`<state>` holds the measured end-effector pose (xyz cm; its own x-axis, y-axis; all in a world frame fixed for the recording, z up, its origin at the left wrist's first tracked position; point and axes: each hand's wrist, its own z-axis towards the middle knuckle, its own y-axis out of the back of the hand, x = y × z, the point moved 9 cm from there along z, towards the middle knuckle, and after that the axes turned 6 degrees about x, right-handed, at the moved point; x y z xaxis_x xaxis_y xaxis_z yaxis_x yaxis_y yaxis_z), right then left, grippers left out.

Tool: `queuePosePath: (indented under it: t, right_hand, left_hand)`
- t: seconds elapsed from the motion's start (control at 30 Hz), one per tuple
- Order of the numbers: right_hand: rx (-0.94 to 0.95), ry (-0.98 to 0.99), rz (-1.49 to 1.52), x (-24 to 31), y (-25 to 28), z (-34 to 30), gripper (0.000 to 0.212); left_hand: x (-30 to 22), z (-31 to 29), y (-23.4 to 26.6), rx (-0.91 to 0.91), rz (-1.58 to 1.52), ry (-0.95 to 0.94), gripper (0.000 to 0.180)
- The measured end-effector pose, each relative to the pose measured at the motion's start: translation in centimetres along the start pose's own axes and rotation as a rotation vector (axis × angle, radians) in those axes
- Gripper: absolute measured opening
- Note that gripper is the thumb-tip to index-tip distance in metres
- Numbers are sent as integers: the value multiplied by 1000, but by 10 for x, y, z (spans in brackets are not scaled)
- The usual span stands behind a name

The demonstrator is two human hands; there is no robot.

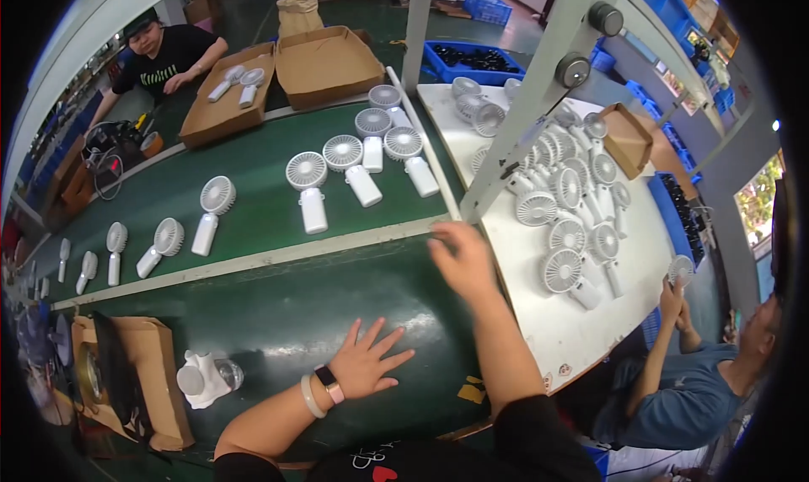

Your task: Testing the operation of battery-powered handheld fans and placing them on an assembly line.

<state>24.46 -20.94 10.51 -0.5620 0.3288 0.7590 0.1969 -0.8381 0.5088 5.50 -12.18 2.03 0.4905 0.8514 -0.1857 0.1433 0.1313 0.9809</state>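
Observation:
My left hand [368, 366] lies with its fingers spread on the dark green worktop [278, 313], holding nothing; a watch and a pale bangle circle its wrist. My right hand [463, 263] hovers by the metal rail [337, 244] between the worktop and the green belt. Its fingers are loosely bent and apart, slightly blurred, with nothing seen in them. Nearest to it on the belt are several white handheld fans, among them a fan [420, 166] beside the white divider bar [424, 143] and a fan [364, 179] to its left. More fans, such as one fan [213, 208], lie farther left.
Many fans [563, 267] crowd the white table [539, 334] at right, behind a metal post [527, 120]. There a co-worker [683, 389] holds a fan. Another person [168, 56] sits across the belt by cardboard trays [329, 65]. A white object [200, 379] and an open box [164, 381] stand left.

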Motion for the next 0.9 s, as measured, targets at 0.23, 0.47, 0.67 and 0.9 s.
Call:
queuePosePath:
  t: [0.23,0.47,0.67,0.9]
  right_hand:
    - [117,-123,330,-45,-149,26,11]
    - [315,-121,466,-39,-153,24,14]
    - [335,-13,345,-24,-159,25,16]
    - [366,-68,286,-39,-154,20,14]
  left_hand:
    - [152,-11,46,-195,37,539,52]
    - [246,-35,61,-874,-273,926,45]
    - [225,65,67,-704,-33,640,49]
    - [250,62,54,-604,-191,826,34]
